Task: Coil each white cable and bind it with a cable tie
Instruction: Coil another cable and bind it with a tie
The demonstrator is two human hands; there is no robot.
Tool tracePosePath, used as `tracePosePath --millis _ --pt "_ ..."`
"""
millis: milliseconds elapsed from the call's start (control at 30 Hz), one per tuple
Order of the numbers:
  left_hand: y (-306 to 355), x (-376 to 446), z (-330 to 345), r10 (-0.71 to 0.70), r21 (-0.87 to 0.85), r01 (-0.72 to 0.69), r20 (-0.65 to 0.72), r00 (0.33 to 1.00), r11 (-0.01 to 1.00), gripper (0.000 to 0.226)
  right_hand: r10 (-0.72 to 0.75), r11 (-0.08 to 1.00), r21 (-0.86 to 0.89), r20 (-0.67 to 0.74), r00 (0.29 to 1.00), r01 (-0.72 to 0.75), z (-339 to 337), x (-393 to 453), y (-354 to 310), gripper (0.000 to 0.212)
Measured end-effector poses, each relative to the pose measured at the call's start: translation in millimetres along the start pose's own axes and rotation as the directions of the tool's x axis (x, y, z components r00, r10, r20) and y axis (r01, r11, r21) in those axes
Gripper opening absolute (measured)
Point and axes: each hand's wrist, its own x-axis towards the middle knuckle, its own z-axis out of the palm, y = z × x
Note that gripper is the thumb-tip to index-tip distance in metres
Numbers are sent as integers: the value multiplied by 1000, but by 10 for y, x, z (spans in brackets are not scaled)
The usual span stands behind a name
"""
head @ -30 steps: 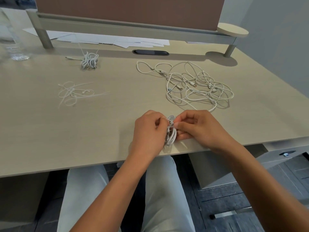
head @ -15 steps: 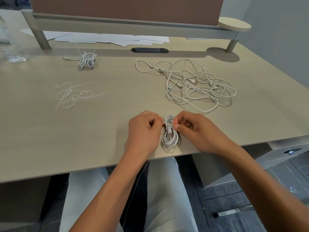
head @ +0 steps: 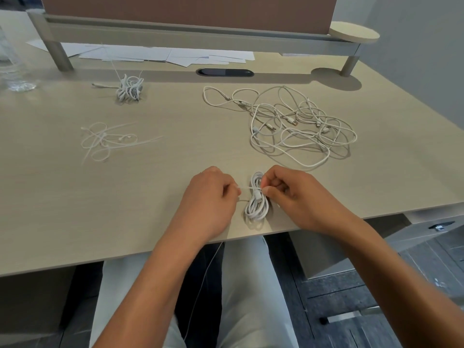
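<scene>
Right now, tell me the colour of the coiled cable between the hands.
White: the coiled cable shows best in the head view, the only one here.

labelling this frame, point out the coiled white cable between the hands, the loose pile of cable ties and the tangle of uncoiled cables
coiled white cable (head: 256,208): head view, lower loops
loose pile of thin white cable ties (head: 105,141): head view, middle
tangle of uncoiled white cables (head: 296,124): head view, centre strands
</scene>
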Motion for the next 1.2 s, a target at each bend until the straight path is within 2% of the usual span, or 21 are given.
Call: tracePosePath --millis 67,200,367,433,500,567,733,967,1067,1200 --pt "53 10 -82 9 165 -22 78 997 986 25 -18 999 -40 37 999 20 -53 36 -47 11" --pt "157 52 -157 -39 179 8 165 986 984 27 -46 987 -150 100 994 60 -183 167 -160 9" --pt "179 133 -242 35 347 -91 164 986 934 27 -38 968 -237 209 977 88 -347 357 -230 6" --pt "195 181 -231 43 281 -89 165 985 956 27 -52 963 -248 223 973 109 -399 417 -265 7" --pt "210 239 -191 3 71 -15 168 986 997 27 -66 961 -249 226 972 123 -418 474 -291 8" --pt "223 301 -138 -55 -95 73 180 982 993 28 -74 960 -248 214 974 127 -407 524 -293 7" --pt "267 349 15 -116 -274 143 111 987 951 37 -93 968 -218 162 982 128 -365 575 -237 12" --pt "234 404 105 -214 -247 213 23 977 945 42 -78 987 -137 37 996 82 -164 534 -82 7" --pt "197 427 109 -220 -180 215 -5 975 960 55 -34 997 -70 15 999 35 -112 489 -13 8" --pt "162 433 134 -211 -168 201 -40 977 965 58 -19 1000 -9 7 1000 19 -53 446 36 7"
